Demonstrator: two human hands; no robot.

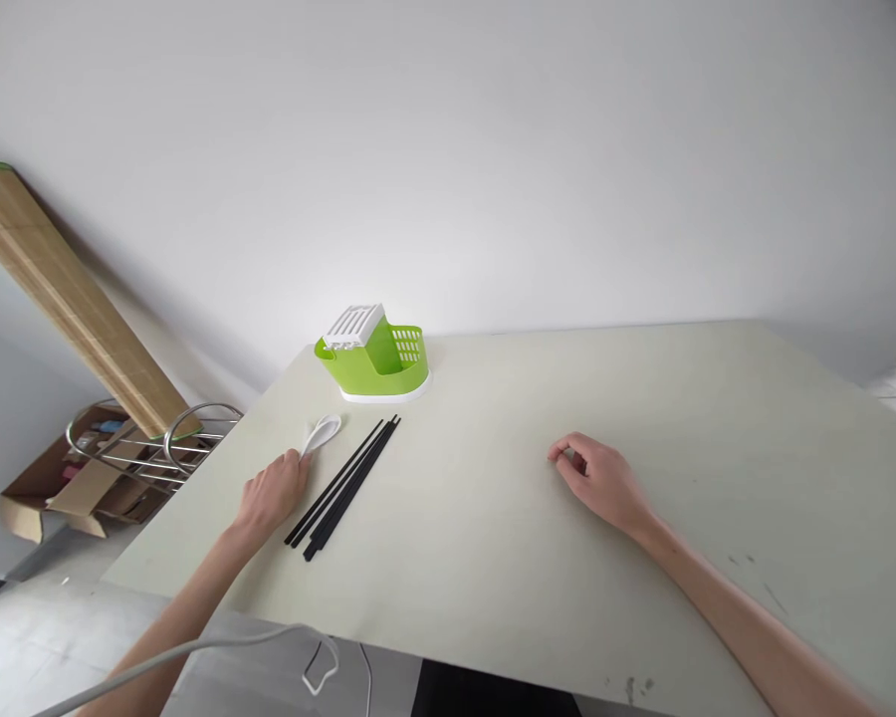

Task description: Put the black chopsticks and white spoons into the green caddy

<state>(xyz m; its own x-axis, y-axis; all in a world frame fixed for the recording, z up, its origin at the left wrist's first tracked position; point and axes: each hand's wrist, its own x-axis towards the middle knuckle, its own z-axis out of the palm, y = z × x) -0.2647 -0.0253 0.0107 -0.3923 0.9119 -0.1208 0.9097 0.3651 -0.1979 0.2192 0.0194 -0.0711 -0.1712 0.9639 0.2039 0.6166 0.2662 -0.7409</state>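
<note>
At the left side of the table, my left hand (276, 490) is closed on the handle of a white spoon (324, 432), whose bowl points toward the wall. The fingers hide most of the handle. Just right of this hand lie several black chopsticks (347, 485), loosely bunched and slanting away from me. Behind the spoon stands a green utensil holder (373, 368) with a white slotted top and a white base. My right hand (601, 480) rests on the table well to the right, its fingers curled in and thumb near the forefinger, with nothing visible in it.
The pale table (478, 558) meets a white wall (538, 169) at the back. Left of it are a wooden board (75, 289), a metal rack (171, 453) and an open cardboard box (37, 488). A white cable (194, 645) crosses over my left forearm.
</note>
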